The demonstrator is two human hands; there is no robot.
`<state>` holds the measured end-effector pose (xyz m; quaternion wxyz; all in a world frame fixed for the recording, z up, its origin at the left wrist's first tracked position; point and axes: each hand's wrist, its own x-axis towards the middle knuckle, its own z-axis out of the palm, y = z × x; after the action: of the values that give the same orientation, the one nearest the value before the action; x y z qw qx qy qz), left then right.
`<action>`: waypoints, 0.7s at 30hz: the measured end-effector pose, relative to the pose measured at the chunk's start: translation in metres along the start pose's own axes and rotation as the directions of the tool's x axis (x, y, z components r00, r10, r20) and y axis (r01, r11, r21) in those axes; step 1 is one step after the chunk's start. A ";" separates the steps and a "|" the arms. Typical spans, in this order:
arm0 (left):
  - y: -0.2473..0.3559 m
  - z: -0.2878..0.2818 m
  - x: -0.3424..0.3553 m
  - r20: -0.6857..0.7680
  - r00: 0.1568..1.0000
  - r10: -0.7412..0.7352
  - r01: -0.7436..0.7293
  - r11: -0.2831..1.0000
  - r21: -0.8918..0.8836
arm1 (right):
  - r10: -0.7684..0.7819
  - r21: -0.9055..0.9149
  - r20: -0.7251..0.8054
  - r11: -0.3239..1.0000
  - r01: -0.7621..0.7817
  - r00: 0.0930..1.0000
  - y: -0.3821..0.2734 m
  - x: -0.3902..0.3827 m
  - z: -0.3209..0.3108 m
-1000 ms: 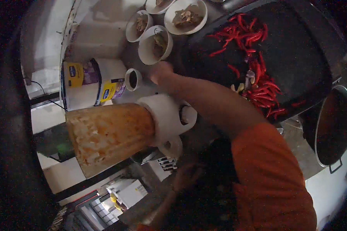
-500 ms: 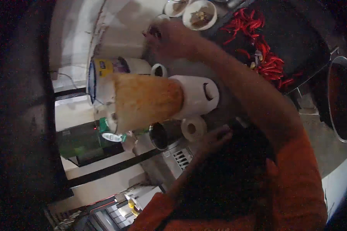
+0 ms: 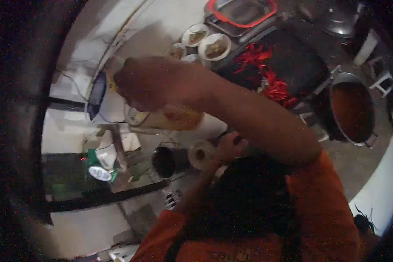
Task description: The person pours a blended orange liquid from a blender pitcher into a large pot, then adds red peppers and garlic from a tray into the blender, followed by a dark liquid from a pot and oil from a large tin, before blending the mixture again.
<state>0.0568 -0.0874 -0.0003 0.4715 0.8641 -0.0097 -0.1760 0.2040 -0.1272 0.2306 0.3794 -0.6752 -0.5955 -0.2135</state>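
A blender lies across the middle of the view, its clear jar (image 3: 183, 118) filled with an orange mixture and its white base (image 3: 212, 126) toward the right. My right hand (image 3: 146, 83) is curled over the open end of the jar. Its fingers are bent inward and blurred, and whatever they hold is hidden. Beside the blender base is my left hand (image 3: 231, 146), thumb and fingers apart, with nothing visible in it. A whitish round object with a hole (image 3: 199, 155), like a roll, sits against the left wrist.
Red chillies (image 3: 273, 85) are spread over a dark tray (image 3: 303, 59). Small bowls with food (image 3: 215, 47) stand at the back, near a red-rimmed container (image 3: 244, 24). A large pot of reddish-brown liquid (image 3: 351, 109) is at right. A dark cup (image 3: 163, 161) and green-and-white scale-like item (image 3: 101, 171) are at left.
My right hand has moved from near the bowls, left and toward me, over the jar's mouth. The view has shifted, bringing more of the pot and tray in. My left hand stays by the base.
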 end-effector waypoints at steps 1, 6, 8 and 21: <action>0.003 -0.003 0.000 0.012 1.000 0.015 -0.015 1.000 -0.010 | -0.043 0.020 -0.110 0.999 0.045 0.993 0.007 -0.008 -0.001; -0.001 -0.006 -0.001 -0.133 0.987 0.092 -0.100 0.993 -0.055 | 0.644 0.121 0.071 0.752 -0.648 0.761 0.068 -0.160 -0.057; 0.029 -0.002 0.019 -0.086 0.966 0.245 -0.235 0.966 0.105 | 0.718 -0.311 0.122 0.683 -0.661 0.685 0.134 -0.302 -0.078; 0.022 0.073 0.147 0.158 0.762 0.628 -0.622 0.642 0.448 | 0.767 -0.115 0.268 0.626 -0.771 0.583 0.154 -0.375 -0.012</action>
<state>0.1748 -0.1858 -0.0615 0.2764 0.8962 -0.3469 0.0107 0.2800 -0.3780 -0.0790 0.3465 -0.8869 -0.2954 0.0777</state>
